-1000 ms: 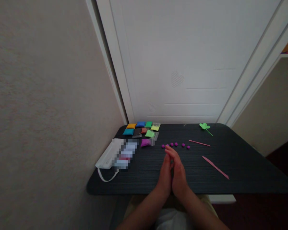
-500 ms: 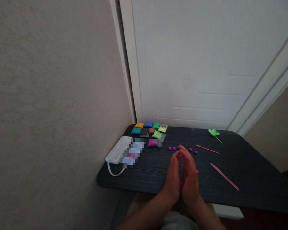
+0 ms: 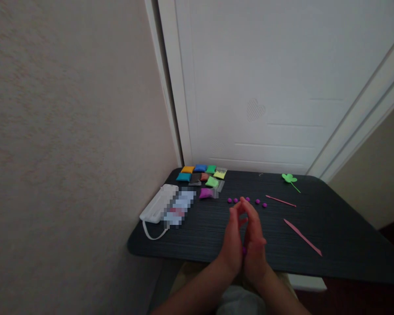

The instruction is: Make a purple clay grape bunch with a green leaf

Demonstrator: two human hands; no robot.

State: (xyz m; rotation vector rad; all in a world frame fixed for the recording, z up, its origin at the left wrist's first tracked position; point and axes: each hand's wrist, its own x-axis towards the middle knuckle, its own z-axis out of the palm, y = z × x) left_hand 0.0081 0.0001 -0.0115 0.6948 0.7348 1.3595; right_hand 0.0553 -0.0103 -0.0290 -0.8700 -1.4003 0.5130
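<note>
My left hand [image 3: 231, 245] and my right hand [image 3: 255, 245] are pressed palm to palm above the table's near edge, fingers pointing away from me and meeting at the tips. Between the heels of the palms a small purple clay ball [image 3: 244, 250] peeks out; most of it is hidden. Just beyond my fingertips lies a row of several small purple balls, among them a left one [image 3: 229, 201] and a right one [image 3: 264, 205]. A bag of purple clay [image 3: 206, 193] rests left of the row.
Several coloured clay packets [image 3: 184, 177] sit at the table's back left. Nearby are a white power bank [image 3: 159, 203] with a cable and a blurred-out phone [image 3: 179, 208]. To the right lie a thin pink tool [image 3: 280, 201], a pink knife [image 3: 302, 237] and a green clover shape [image 3: 289, 178].
The view has shifted slightly, so everything sits a little further left. My palms stay together around the ball, with a small sliding shift between the hands.
</note>
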